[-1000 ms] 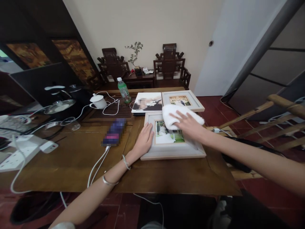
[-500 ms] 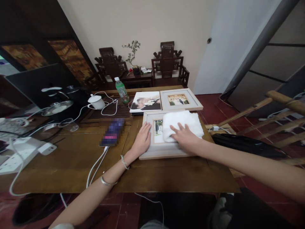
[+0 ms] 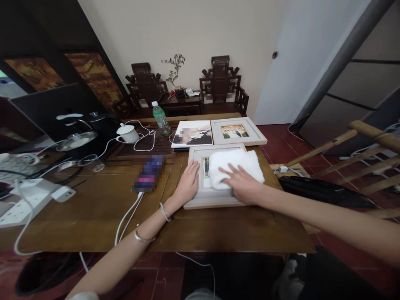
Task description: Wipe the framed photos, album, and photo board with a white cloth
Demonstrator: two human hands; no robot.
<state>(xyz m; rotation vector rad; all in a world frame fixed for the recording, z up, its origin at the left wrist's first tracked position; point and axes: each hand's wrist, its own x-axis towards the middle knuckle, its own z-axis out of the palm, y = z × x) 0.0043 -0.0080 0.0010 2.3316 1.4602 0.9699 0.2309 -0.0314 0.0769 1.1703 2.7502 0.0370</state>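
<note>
A pale wooden photo frame (image 3: 200,201) lies flat on the brown wooden table (image 3: 93,208). My left hand (image 3: 186,184) rests flat on the frame's left border, fingers stretched out. My right hand (image 3: 240,183) presses a folded white cloth (image 3: 235,164) onto the frame's glass, fingers spread on the cloth. The cloth covers most of the picture; only a thin strip of it shows at the left.
Behind lie a second framed photo (image 3: 238,131) and an unframed print (image 3: 192,134). A phone (image 3: 148,173) on a white cable, a green bottle (image 3: 161,118), a white lidded cup (image 3: 128,133), power strips (image 3: 28,200) and cookware sit to the left. A wooden chair (image 3: 359,162) stands at right.
My right hand has drawn the cloth from the frame's upper right down and to the left across the glass, hiding more of the picture. The left hand has stayed on the border.
</note>
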